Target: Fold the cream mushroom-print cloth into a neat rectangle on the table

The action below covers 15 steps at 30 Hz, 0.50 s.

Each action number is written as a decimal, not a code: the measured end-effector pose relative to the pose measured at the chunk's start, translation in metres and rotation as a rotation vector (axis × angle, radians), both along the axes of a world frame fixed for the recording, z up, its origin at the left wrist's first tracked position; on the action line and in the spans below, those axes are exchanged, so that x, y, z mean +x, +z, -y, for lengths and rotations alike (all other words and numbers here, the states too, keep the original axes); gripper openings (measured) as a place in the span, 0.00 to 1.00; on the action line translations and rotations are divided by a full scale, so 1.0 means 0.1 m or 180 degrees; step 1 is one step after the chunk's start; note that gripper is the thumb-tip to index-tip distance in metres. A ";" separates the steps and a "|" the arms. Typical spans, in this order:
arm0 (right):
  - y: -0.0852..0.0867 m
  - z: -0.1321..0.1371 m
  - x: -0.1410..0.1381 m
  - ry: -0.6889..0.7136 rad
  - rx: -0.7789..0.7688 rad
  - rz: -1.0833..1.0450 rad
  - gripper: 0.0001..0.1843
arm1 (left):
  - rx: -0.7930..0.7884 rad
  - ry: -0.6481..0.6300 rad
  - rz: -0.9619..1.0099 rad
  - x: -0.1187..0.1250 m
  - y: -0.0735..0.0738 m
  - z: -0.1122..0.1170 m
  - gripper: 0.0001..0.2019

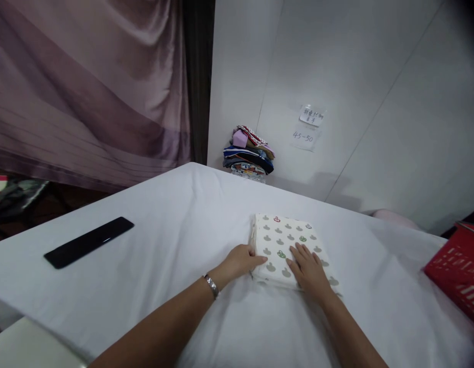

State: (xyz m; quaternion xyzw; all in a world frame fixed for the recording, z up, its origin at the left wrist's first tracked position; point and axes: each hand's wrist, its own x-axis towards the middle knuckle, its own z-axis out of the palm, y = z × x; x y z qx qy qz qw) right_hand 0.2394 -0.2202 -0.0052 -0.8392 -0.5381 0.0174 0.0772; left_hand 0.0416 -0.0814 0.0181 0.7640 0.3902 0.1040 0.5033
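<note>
A folded white cloth printed with grey shapes and a few red and green ones lies as a flat, squared bundle on the white-covered table. My left hand pinches its left edge, thumb on top and the other fingers at the side, partly hidden by the layers. Flat on the near right part of the cloth rests my right hand, fingers stretched out and holding nothing. Which kind of cloth it is, I cannot tell.
A long black flat object lies at the table's left. Beyond the far edge stands a stack of folded fabrics by the white wall. A red perforated basket is at the right edge. Paper notes hang on the wall.
</note>
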 end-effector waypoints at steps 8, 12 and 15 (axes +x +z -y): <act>-0.01 0.01 0.00 0.0016 0.0076 0.0012 0.29 | -0.0389 -0.0288 -0.0008 -0.06 0.08 0.03 0.15; -0.01 0.01 0.00 0.0001 0.0072 0.0004 0.30 | -0.0886 -0.0392 0.0115 -0.07 0.06 -0.01 0.16; -0.02 0.01 0.00 -0.0012 0.0078 0.0046 0.29 | -0.0954 -0.0465 -0.0030 -0.10 0.06 -0.04 0.18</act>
